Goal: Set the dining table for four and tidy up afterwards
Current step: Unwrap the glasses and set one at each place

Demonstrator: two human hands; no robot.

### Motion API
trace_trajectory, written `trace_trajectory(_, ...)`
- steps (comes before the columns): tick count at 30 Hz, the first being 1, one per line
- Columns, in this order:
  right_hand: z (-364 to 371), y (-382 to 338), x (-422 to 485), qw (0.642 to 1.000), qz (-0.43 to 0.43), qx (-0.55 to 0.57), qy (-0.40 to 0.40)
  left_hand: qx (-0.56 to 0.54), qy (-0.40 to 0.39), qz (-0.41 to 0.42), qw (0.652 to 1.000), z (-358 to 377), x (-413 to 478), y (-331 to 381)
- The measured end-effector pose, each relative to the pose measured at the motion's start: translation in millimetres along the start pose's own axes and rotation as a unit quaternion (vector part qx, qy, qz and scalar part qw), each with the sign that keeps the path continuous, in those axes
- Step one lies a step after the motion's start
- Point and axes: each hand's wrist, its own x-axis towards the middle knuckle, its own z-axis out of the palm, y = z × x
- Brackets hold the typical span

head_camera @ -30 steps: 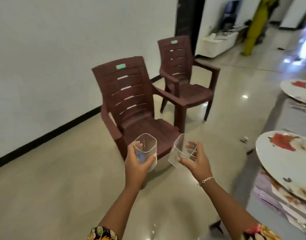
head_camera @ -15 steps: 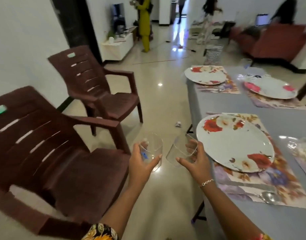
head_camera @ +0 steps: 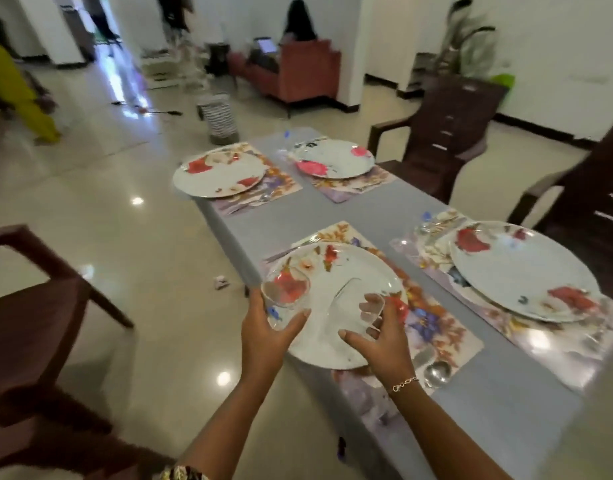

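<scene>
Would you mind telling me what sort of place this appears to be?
Probably a home's dining area: a grey table laid with floral plates, plastic armchairs beside it, a sofa beyond.

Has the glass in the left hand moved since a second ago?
Yes. The glass in the left hand was over the floor left of the table; now it is over the near plate's left rim.

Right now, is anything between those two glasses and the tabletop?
Yes: the near floral plate lies under both the left glass, gripped by the left hand, and the right glass, in the right hand. Bare grey tabletop shows beyond it.
</scene>
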Motion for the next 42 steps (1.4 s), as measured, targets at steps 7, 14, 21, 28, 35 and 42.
trace_trajectory(7, -30, 4, 26, 0.977, 0.054, -0.014, 0.204, -0.004, -0.156, 0.038, 0.987, 59, 72, -1)
trace_trajectory(14, -69, 23, 36, 0.91, 0.124, -0.057, 0.392, 0.006, -0.276, 0.106, 0.955, 94, 127, 5)
trace_trajectory(21, -82, 50, 50, 0.848, 0.213, -0.077, 0.479, 0.005, -0.339, 0.114, 0.934, 105, 153, -1)
trace_trajectory(28, -75, 57, 59, 0.811, 0.263, -0.079, 0.516, 0.01, -0.365, 0.12, 0.923, 102, 168, -5)
trace_trajectory(35, -68, 55, 67, 0.791, 0.296, -0.08, 0.529, 0.047, -0.375, 0.104, 0.92, 103, 175, -16)
trace_trajectory(42, -16, 23, 56, 0.762, 0.224, -0.118, 0.596, 0.029, -0.366, 0.082, 0.927, 100, 173, -14)
